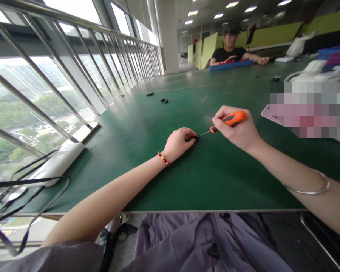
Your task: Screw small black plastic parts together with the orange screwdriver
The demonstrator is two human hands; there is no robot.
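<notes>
My right hand [238, 130] is closed around the orange and grey handle of a screwdriver [234, 118]. Its thin metal shaft slants down to the left. The tip meets a small black part [195, 137], whose kind I cannot make out. Low over the green table [170, 185], my left hand [180, 142] pinches that black part between thumb and fingers. Some of the part is hidden by the fingers. Two more small dark pieces, one a black piece [164, 101] and one a thin black piece [150, 94], lie farther off on the tabletop.
A white power strip [59, 164] with black cables [28, 181] lies at the left edge by the metal railing [82, 34]. A pink-edged flat object [272, 115] is at the right, partly blurred. Across the table a person sits behind a blue tray [231, 65].
</notes>
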